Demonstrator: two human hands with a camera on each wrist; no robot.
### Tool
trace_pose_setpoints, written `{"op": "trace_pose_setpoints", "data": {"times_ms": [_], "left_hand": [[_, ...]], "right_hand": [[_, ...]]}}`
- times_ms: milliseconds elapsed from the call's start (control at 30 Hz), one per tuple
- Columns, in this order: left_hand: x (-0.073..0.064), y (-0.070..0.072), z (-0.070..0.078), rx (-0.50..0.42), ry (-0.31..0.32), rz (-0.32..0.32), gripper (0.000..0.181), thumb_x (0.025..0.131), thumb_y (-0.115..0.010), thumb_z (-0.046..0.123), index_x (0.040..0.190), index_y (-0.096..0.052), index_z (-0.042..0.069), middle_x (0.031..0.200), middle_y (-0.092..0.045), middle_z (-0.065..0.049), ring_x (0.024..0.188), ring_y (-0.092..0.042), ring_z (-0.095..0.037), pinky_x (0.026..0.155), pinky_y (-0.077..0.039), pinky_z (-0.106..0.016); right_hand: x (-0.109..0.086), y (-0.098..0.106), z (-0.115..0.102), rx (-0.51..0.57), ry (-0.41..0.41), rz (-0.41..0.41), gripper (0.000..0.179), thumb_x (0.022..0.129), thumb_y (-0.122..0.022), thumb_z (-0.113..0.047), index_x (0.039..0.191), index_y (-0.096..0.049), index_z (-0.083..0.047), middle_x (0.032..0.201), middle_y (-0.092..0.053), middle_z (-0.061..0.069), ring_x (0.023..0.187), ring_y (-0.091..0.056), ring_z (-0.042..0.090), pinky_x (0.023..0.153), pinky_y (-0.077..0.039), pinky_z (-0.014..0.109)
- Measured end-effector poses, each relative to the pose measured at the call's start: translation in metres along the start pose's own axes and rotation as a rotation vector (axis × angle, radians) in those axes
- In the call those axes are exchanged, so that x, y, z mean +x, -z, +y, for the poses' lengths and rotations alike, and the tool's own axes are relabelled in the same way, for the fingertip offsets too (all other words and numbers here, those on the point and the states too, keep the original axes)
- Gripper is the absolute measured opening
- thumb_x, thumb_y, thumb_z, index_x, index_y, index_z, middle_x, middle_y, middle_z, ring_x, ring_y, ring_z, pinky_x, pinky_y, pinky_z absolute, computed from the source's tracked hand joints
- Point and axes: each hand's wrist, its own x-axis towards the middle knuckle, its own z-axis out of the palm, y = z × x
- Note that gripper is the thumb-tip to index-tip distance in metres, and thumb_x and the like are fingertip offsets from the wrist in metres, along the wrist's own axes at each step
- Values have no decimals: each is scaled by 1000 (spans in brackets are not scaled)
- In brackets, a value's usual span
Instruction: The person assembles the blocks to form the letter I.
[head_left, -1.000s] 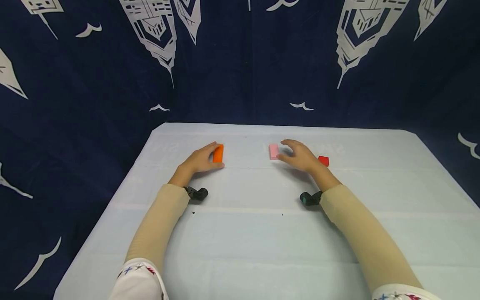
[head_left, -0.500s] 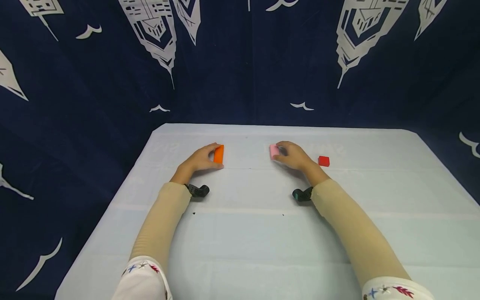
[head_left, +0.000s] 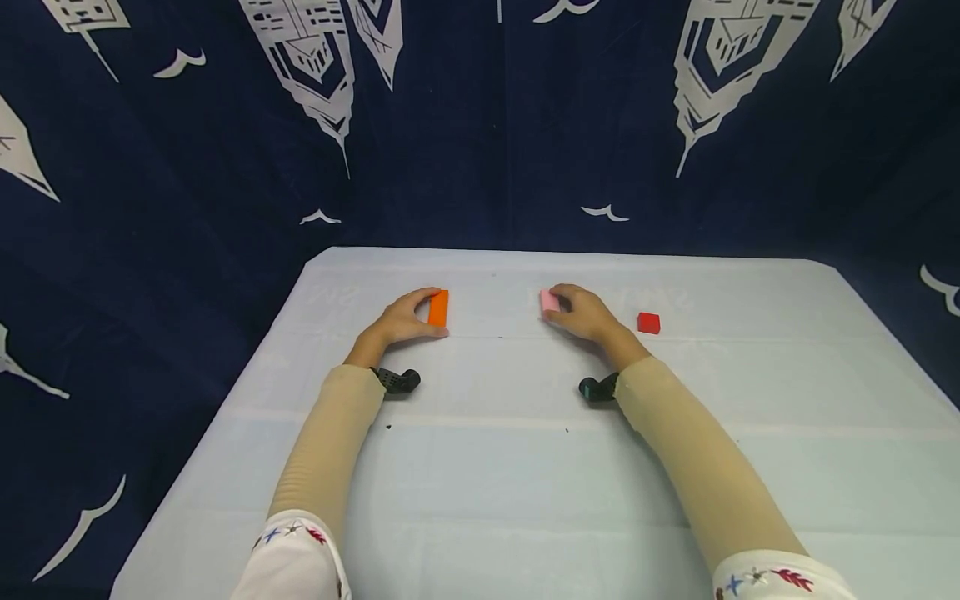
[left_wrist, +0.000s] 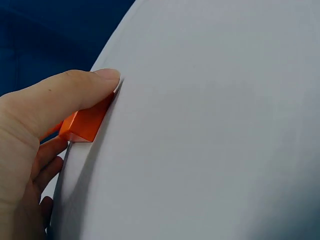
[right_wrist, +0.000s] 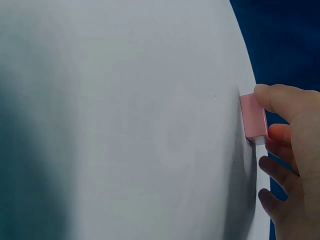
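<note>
An orange rectangular block (head_left: 439, 307) lies on the white table, left of its middle. My left hand (head_left: 400, 321) pinches it by its ends, thumb on the near end and fingers at the far end. In the left wrist view the thumb covers part of the orange block (left_wrist: 86, 123). Farther right, a pink rectangular block (head_left: 549, 302) is pinched by my right hand (head_left: 591, 317) in the same way. The right wrist view shows the thumb at one end of the pink block (right_wrist: 254, 118), while the other fingers are partly behind it.
A small red block (head_left: 648, 323) sits to the right of my right hand. The white table (head_left: 487, 483) ends at a dark blue patterned curtain (head_left: 510, 167). Black wrist cameras (head_left: 397, 381) stick out inward from both wrists, and small dark specks dot the cloth.
My right hand has shifted left and taken hold of the pink block, uncovering the red block fully. The left hand stays at the orange block, almost still.
</note>
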Motion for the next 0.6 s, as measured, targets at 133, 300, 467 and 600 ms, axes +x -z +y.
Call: {"op": "trace_pose_setpoints", "data": {"times_ms": [133, 300, 467, 600], "left_hand": [[-1, 0, 0, 4, -1, 6, 89, 76, -81, 41, 151, -36, 22, 157, -29, -9, 144, -23, -31, 113, -18, -55], [-1, 1, -1, 3, -8, 19, 88, 75, -82, 41, 149, -38, 21, 156, -31, -9, 143, -24, -31, 113, -16, -54], [-1, 1, 0, 6, -10, 30, 88, 75, -82, 40, 149, -38, 20, 156, -32, -9, 142, -25, -31, 113, -17, -53], [-1, -1, 0, 4, -5, 34, 89, 74, -83, 40, 149, -38, 20, 156, -31, -9, 142, -25, -30, 113, -17, -52]], "right_hand": [[-1, -2, -1, 21, -28, 11, 58, 92, -65, -25, 139, -48, 5, 143, -46, 23, 136, -37, 37, 114, -24, 46], [0, -4, -2, 45, -49, 24, 58, 91, -66, -26, 138, -49, 3, 143, -46, 22, 136, -37, 36, 113, -25, 46], [0, -7, 1, 76, -84, 36, 57, 91, -65, -28, 138, -50, 0, 144, -46, 21, 137, -37, 35, 113, -25, 47], [-1, -9, 4, 100, -100, 60, 56, 91, -66, -31, 137, -51, -2, 143, -47, 19, 136, -38, 35, 113, -26, 46]]}}
